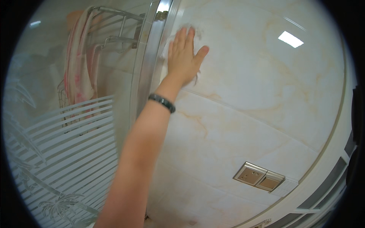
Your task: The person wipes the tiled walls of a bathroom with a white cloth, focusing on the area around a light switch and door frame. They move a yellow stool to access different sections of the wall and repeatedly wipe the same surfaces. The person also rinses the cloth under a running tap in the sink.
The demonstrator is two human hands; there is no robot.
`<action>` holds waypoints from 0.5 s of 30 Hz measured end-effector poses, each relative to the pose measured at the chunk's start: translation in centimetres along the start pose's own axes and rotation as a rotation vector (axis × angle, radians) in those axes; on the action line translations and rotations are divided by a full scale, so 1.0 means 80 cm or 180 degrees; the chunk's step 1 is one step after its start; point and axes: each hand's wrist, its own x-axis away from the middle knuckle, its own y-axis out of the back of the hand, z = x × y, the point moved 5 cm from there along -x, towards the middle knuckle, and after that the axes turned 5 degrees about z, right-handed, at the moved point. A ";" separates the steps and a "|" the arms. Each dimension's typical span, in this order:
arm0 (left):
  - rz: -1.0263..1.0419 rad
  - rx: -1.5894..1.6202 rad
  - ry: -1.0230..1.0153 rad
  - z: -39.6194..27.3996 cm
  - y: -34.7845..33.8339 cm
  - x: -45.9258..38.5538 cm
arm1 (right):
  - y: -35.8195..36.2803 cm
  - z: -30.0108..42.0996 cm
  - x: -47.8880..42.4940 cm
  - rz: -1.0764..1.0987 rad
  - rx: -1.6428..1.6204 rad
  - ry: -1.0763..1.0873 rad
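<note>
My left hand [184, 57] lies flat against a glossy, marble-patterned wall tile [245, 65], fingers upward and thumb spread to the right. Under the palm shows the edge of what looks like a thin white cloth [164, 58], mostly hidden by the hand and pressed to the tile. A dark beaded bracelet [162, 102] circles the wrist. Just left of the fingers runs the metal frame [152, 51] of a glass shower panel. My right hand is out of view.
Frosted stripes and palm-tree etching mark the glass panel [71, 148]. Behind it, a pink and white towel [78, 62] hangs on a metal rack [118, 12]. Lower right are a socket and switch plate [259, 176] and a white door frame with dark panes [322, 182].
</note>
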 end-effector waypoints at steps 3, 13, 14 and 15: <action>0.0139 -0.0017 0.0348 0.009 -0.024 0.106 | 0.005 -0.018 0.014 -0.0058 -0.0038 -0.0038; 0.0954 -0.0016 -0.0009 -0.008 -0.012 0.233 | -0.017 -0.006 0.032 0.0272 0.0484 0.0131; 0.0987 -0.0039 -0.0174 -0.014 -0.014 0.182 | -0.014 -0.001 0.029 0.0240 0.0576 0.0202; 0.0766 -0.0120 -0.0222 -0.013 -0.017 0.135 | -0.010 0.003 0.029 0.0215 0.0621 0.0214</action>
